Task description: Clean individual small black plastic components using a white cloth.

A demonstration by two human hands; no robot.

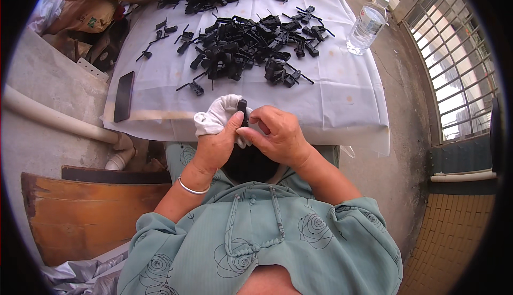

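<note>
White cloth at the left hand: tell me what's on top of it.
A small black plastic part, held by the left hand, overlies the white cloth. The left fingers and anything within the folds are hidden.

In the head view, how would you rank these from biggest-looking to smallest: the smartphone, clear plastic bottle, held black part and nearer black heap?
1. Nearer black heap
2. Clear plastic bottle
3. Smartphone
4. Held black part, partly covered by the left hand; its visible portion looks smallest

Counter [347,103] surface right of the hands [280,137] affords lateral passage. Pile of black plastic parts [235,44] obstructs forward travel; smartphone [124,96] limits left side, clear bottle [366,30] far right.
</note>
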